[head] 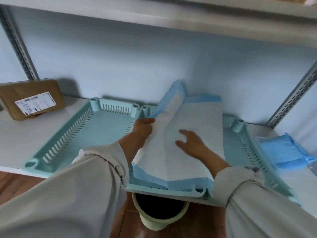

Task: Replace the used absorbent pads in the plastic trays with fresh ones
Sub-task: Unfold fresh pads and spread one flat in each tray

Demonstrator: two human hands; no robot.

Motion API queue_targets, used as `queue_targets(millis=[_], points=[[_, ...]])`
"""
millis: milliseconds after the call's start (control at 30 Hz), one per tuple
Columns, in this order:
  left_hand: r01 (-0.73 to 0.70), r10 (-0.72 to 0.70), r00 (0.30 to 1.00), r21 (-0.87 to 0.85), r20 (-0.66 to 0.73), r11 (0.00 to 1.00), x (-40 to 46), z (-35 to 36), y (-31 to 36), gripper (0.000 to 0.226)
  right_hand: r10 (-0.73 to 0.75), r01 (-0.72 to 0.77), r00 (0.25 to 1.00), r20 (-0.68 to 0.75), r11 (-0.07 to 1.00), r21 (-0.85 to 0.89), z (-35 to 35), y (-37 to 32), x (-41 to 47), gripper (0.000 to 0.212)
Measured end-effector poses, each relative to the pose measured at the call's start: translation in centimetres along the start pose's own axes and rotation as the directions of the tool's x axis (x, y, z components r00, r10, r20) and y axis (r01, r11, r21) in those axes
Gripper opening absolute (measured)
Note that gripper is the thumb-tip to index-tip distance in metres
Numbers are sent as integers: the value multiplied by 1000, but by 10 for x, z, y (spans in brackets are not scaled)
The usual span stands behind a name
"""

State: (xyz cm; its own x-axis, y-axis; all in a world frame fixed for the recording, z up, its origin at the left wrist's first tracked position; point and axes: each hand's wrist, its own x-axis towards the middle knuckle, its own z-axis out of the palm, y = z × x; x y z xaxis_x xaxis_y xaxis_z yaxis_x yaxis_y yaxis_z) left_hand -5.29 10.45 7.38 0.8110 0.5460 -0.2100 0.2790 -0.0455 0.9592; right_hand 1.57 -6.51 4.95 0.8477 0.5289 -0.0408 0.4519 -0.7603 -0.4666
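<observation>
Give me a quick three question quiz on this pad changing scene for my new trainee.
1. True or false: the left tray has a pad in it.
2. Which hand pinches the absorbent pad's edge? A) left hand B) right hand
3. Fill in: the folded blue pads lie to the ____ of the trays.

Key: 1 false, it looks bare. 2 A; the right hand lies open on the pad. 3 right.
</observation>
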Motion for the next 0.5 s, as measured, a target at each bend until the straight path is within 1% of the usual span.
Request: queue_targets(millis=[33,67,100,167,233,300,333,400,433,500], points=[[3,-3,1000,6,-13,1000,0,2,-2,56,-23,18,991,132,999,36,12,-3,-6,77],[7,-6,1000,40,-6,999,1,5,-4,59,-17,3,966,259,999,52,24,-4,-11,89],[9,-11,1000,104,17,994,0,6,-6,62,9,-20,934,358,999,25,36,-4,-16,99],[-6,-17,997,278,80,960,0,5,-12,66,71,-24,879,471,994,-104,54,0,-24,110],[-21,-32,992,405,124,914,1,4,-19,65,117,-3,854,506,976,-220,62,5,-31,110],[-13,-64,989,512,132,859,3,4,-26,68,131,35,865,485,947,-318,63,8,-36,100],[0,-84,989,580,118,815,4,6,-30,70,133,47,874,467,934,-354,62,9,-38,92],[19,-92,994,721,63,693,0,11,-34,71,142,48,893,428,913,-405,62,10,-41,75],[12,-62,997,772,36,635,-3,14,-33,71,158,37,897,413,904,-427,63,12,-42,68],[-61,85,996,852,19,520,-7,21,-34,73,176,16,901,396,900,-436,63,13,-45,58]])
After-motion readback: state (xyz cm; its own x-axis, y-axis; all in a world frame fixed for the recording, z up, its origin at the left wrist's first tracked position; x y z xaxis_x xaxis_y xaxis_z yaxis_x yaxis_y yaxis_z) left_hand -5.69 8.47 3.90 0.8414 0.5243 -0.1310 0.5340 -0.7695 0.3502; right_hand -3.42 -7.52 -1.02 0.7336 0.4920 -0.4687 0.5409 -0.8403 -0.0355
